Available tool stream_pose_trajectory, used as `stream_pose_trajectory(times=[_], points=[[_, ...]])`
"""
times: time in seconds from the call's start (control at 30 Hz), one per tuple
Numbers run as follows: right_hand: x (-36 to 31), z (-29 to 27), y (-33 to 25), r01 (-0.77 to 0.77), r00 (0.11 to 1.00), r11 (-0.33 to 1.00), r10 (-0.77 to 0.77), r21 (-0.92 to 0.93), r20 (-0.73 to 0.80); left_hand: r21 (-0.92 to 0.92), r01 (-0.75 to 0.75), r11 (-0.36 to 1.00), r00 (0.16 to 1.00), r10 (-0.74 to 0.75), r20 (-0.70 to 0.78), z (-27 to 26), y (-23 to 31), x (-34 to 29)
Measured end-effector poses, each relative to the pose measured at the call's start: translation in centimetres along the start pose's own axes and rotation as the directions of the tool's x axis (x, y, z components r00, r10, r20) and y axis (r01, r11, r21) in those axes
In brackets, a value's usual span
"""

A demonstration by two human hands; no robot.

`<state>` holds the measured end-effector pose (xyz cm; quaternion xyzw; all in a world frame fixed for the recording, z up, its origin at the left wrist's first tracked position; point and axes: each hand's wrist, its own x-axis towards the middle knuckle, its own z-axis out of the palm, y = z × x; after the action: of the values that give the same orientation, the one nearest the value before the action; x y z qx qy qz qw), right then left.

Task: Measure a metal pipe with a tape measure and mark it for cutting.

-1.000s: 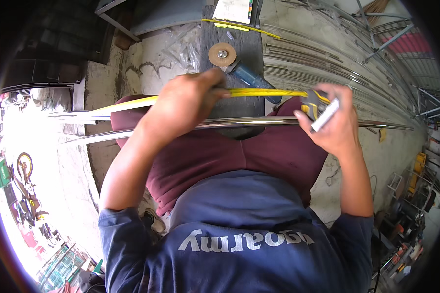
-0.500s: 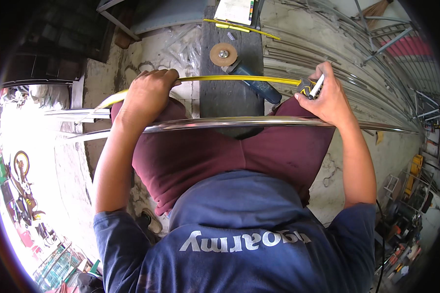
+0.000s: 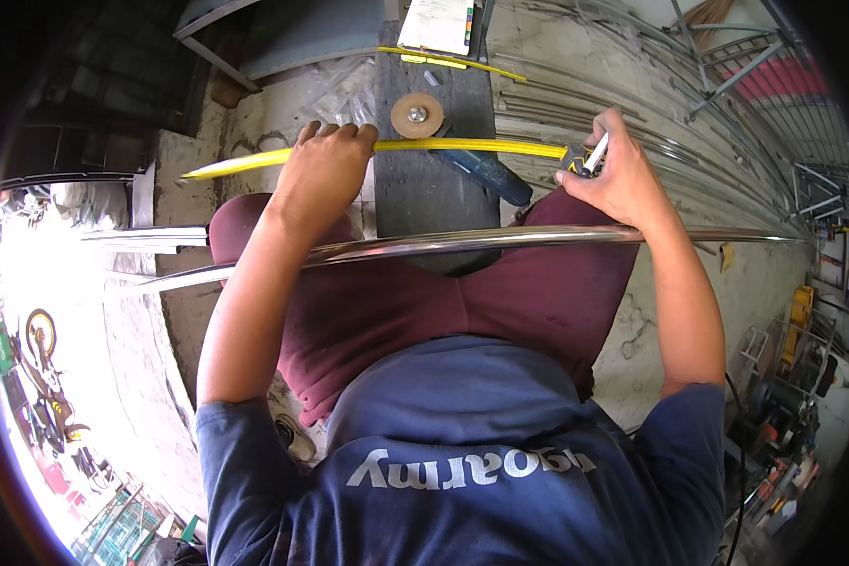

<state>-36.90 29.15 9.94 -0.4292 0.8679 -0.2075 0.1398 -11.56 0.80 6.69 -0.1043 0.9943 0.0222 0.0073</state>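
A yellow tape measure blade stretches between my two hands above my knees. My left hand is closed over the blade, and its free end sticks out to the left. In my right hand sits the tape measure's grey-and-yellow case, along with a white pen-like stick whose exact kind I cannot make out. A long shiny metal tube lies across my thighs, passing under both forearms. Beyond the blade, an angle grinder with a tan disc rests on a dark bench, partly covered by the blade.
Papers and a thin yellow strip lie at the bench's far end. Several long metal tubes are spread over the floor to the right. Metal frames stand at the far right. A power cable hangs near my right elbow.
My left hand has shifted right along the blade, nearer my right hand. The blade's free end has come right and straightened. My right hand keeps its hold on the case.
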Motion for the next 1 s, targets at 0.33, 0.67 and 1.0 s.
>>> stream_pose_trajectory(times=[0.33,0.67,1.0], points=[[-0.5,3.0,0.9,-0.092,0.991,0.994,0.086,0.054,0.098,-0.01,-0.161,0.987,0.925,0.148,-0.349,-1.5,1.2,2.7],[-1.1,5.9,2.4,-0.043,0.994,0.978,0.061,0.202,-0.086,-0.066,-0.133,0.989,0.99,0.135,0.028,8.0,0.8,19.7],[-1.6,5.7,2.9,0.007,0.997,0.952,0.016,0.307,-0.07,-0.058,-0.058,0.997,0.901,0.077,0.427,15.2,7.3,28.8]])
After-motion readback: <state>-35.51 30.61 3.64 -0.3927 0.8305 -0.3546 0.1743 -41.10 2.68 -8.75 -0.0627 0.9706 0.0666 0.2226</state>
